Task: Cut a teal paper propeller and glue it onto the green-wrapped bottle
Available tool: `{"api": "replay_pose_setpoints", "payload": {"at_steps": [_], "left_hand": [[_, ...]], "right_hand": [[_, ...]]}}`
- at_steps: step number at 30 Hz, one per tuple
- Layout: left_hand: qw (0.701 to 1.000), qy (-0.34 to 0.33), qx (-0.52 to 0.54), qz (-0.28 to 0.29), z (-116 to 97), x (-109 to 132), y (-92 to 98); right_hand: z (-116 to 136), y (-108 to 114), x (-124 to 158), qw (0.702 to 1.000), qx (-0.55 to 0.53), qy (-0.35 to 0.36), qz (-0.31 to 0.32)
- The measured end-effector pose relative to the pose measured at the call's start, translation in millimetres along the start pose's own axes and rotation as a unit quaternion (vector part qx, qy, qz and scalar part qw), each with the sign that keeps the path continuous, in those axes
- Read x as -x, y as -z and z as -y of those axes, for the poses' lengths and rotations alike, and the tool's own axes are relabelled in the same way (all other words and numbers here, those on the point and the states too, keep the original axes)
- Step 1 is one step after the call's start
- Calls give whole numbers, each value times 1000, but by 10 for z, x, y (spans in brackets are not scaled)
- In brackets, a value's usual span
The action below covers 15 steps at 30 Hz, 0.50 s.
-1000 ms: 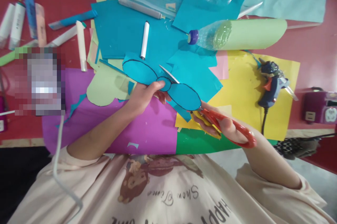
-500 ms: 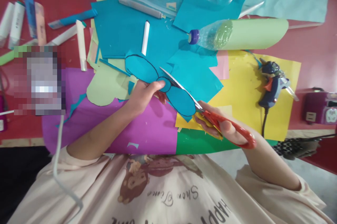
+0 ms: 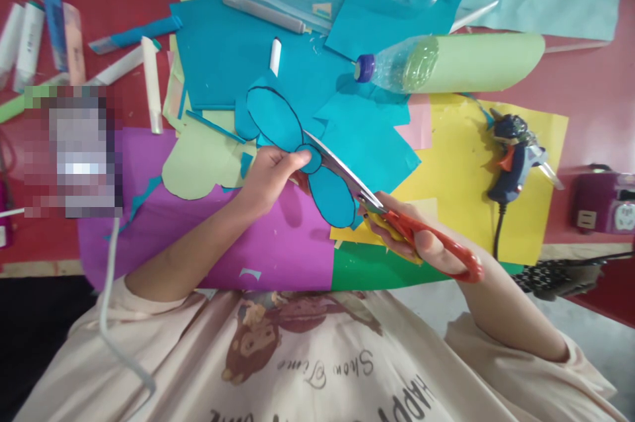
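Observation:
My left hand (image 3: pixel 270 174) pinches the middle of a blue paper cutout (image 3: pixel 297 151) with two oval lobes outlined in black, holding it up over the sheets. My right hand (image 3: pixel 421 243) grips red-handled scissors (image 3: pixel 397 217). Their blades run along the cutout's right edge, up towards its centre. Part of a white marker (image 3: pixel 274 55) shows above the upper lobe.
Blue (image 3: pixel 223 58), purple (image 3: pixel 278 243), yellow (image 3: pixel 461 170), pale green (image 3: pixel 198 164) and green (image 3: pixel 377 270) paper sheets cover the red table (image 3: pixel 590 98). A glue gun (image 3: pixel 513 157) lies at the right. A plastic bottle (image 3: pixel 401 65) lies above, several markers (image 3: pixel 64 38) at the left.
My left hand has turned the cutout clockwise, so its lobes now stand nearly upright. The scissor blades now show along its right edge.

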State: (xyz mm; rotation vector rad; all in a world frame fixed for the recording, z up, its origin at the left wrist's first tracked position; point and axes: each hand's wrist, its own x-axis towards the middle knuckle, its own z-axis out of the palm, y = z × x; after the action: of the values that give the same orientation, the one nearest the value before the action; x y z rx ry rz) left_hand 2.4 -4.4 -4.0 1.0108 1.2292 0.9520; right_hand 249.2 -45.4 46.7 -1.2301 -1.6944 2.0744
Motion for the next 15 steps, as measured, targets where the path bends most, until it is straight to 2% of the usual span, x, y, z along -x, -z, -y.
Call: {"api": "replay_pose_setpoints", "payload": {"at_steps": [6,10,15], "left_hand": [[1000,11,-11,2,-17,-3,-13],[1000,16,-26,3,-37,2,-14],[999,7,-32,-8,-50,16,-11]], "right_hand": [[9,-7,9,999,-12,-28,-14],[-19,4,-2,999,-28,-18,8],[-59,1,-14,999,-27,-16,2]]}}
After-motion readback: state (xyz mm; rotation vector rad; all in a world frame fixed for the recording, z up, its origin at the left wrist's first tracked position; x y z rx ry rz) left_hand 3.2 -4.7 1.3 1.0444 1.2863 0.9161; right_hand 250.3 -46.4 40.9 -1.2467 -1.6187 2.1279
